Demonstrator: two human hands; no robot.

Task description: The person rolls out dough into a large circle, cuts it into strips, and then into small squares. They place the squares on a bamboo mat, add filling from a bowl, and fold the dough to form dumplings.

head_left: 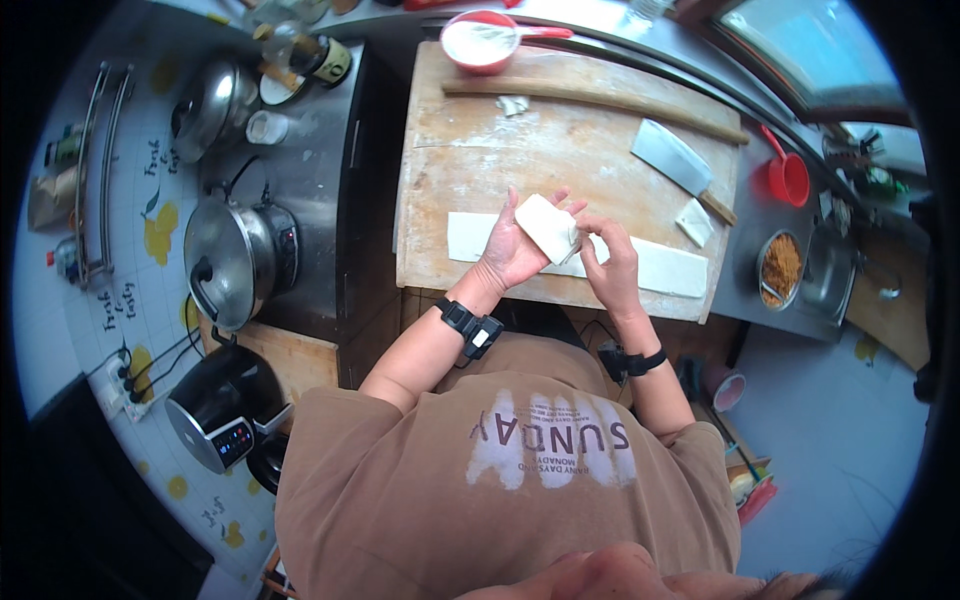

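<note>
1. One pale, folded-looking piece of dough (pixel 546 228) lies on the person's left hand (pixel 514 252), just right of the frame's middle and held up above the bench (pixel 450 165).
2. That left grip is spread, palm up, with the thumb standing away to the left; presumably the flat palm serves as a tray so the soft sheet does not sag.
3. At the dough's lower right edge are the fingers of the right hand (pixel 615 272). I cannot tell whether this grip pinches the edge or merely touches it; it seems placed to steady or work that side.
4. Beneath both hands, a long strip of dough (pixel 665 272) runs along the bench's near edge, probably laid there for easy reach.
5. To the upper right, a cleaver (pixel 668 157) lies at a slant, a small square of dough (pixel 693 222) just beside its handle.
6. Higher up, a long rolling pin (pixel 600 106) stretches across the far side, likely pushed back to free the middle; a crumpled dough scrap (pixel 513 105) sits by it.
7. At the top edge stands a red bowl (pixel 480 69) of white powder, and beyond the right edge a steel bowl (pixel 801 268) of orange, crumbly food (pixel 782 262), both apparently within arm's reach.
</note>
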